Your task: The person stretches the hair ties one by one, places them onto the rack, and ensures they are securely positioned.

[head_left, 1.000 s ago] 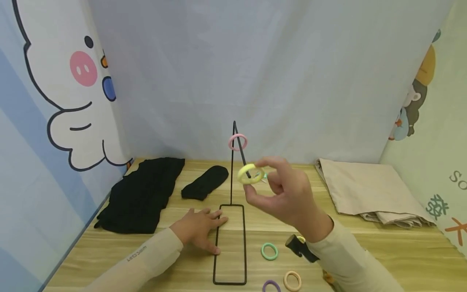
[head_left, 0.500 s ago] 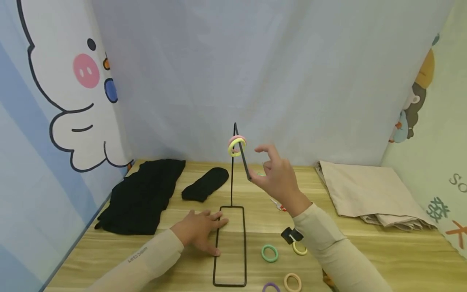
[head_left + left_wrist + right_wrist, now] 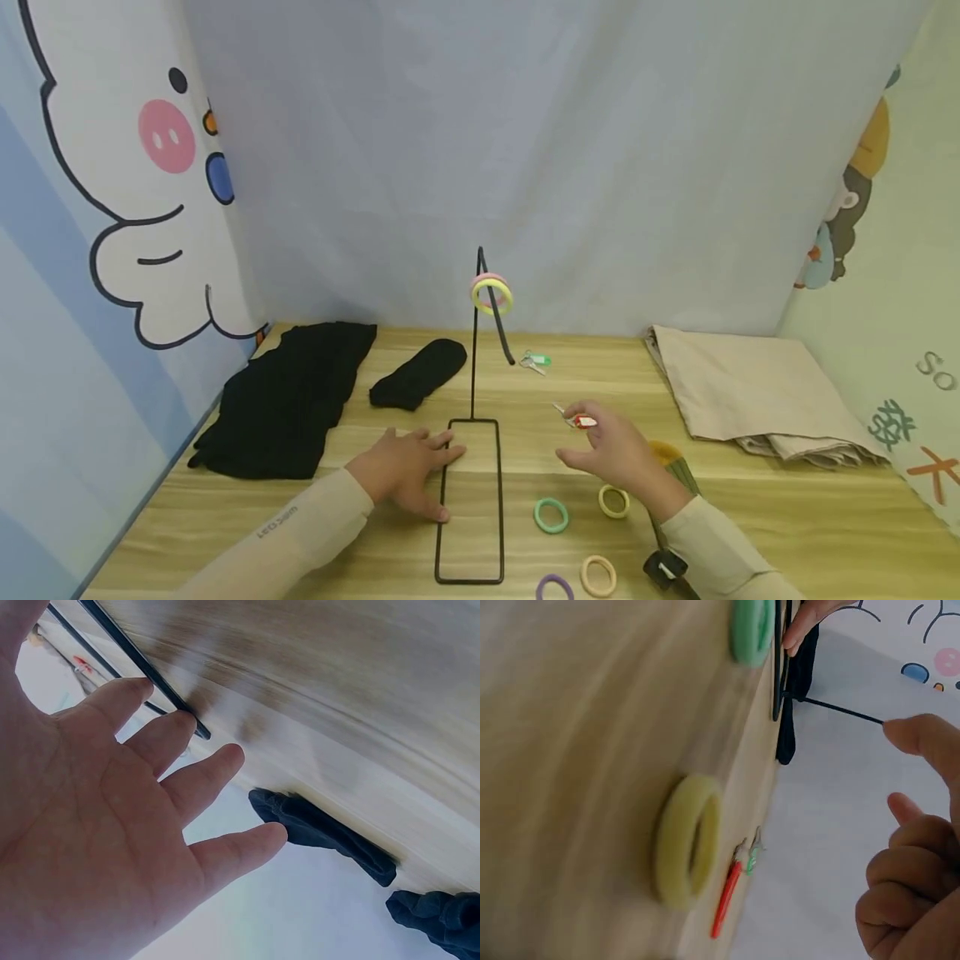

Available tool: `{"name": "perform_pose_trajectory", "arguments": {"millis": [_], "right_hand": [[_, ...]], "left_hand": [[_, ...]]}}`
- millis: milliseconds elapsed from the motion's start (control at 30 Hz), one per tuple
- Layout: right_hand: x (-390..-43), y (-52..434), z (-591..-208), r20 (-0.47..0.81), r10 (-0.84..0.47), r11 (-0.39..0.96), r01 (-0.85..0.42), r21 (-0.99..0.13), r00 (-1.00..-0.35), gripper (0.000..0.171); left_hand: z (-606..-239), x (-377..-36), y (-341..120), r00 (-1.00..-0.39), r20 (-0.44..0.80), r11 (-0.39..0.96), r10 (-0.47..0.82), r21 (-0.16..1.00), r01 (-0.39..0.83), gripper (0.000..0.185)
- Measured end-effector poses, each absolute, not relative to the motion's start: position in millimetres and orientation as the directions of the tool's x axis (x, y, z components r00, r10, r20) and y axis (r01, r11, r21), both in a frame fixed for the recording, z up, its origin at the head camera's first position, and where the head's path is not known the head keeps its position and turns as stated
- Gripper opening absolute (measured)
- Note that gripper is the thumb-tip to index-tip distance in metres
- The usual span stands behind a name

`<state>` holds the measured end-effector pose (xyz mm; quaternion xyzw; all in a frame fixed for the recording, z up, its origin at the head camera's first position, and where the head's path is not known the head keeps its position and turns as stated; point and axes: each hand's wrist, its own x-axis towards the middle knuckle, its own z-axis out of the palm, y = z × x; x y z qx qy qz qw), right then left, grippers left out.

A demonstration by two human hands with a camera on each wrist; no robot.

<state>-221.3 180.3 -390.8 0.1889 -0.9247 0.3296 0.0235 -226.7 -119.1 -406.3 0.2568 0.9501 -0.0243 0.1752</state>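
Observation:
A black wire stand (image 3: 474, 367) rises from a rectangular base; its sloping arm carries a pink ring (image 3: 487, 276) with a yellow ring (image 3: 511, 298) in front of it. My left hand (image 3: 408, 473) lies with spread fingers over the left rod of the base. To the right, my right hand (image 3: 618, 454) hovers with thumb and forefinger apart and nothing between them; the right wrist view has its other fingers curled. Below it on the table are a second yellow ring (image 3: 676, 847), a green ring (image 3: 551, 529), an orange ring (image 3: 585, 577) and a purple ring (image 3: 554, 578).
Keys with a red tag (image 3: 585, 422) lie just beyond my right hand, and green-tagged keys (image 3: 538, 360) farther back. Black cloth (image 3: 292, 400) and a black sock (image 3: 420, 373) lie left. Folded beige cloth (image 3: 757, 383) occupies the back right. A mustard-topped item (image 3: 664, 452) is partly hidden.
My right hand slid the yellow ring up the stand's arm against the pink one, released it, then came down and right toward the table. My left hand stayed on the base.

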Motion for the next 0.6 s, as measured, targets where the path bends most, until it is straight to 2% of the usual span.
{"name": "perform_pose_trajectory", "arguments": {"millis": [167,267,400,600], "right_hand": [[-210,216,-406,-0.053,-0.402,0.688,-0.264,-0.676,-0.914,0.054],[-205,234,-412,-0.133,-0.451,0.686,-0.247,-0.685,-0.883,0.059],[-201,246,-414,-0.159,-0.467,0.717,-0.267,-0.644,-0.870,0.056],[-198,245,-412,-0.140,-0.455,0.750,-0.293,-0.593,-0.879,0.043]], "left_hand": [[-404,-226,-118,-0.805,-0.353,0.870,0.476,0.059,0.489,0.092],[-402,-224,-118,-0.804,-0.353,0.869,0.478,0.059,0.491,0.091],[-400,-224,-117,-0.803,-0.352,0.867,0.481,0.059,0.494,0.091],[-404,-227,-117,-0.802,-0.342,0.864,0.490,0.069,0.498,0.090]]}}
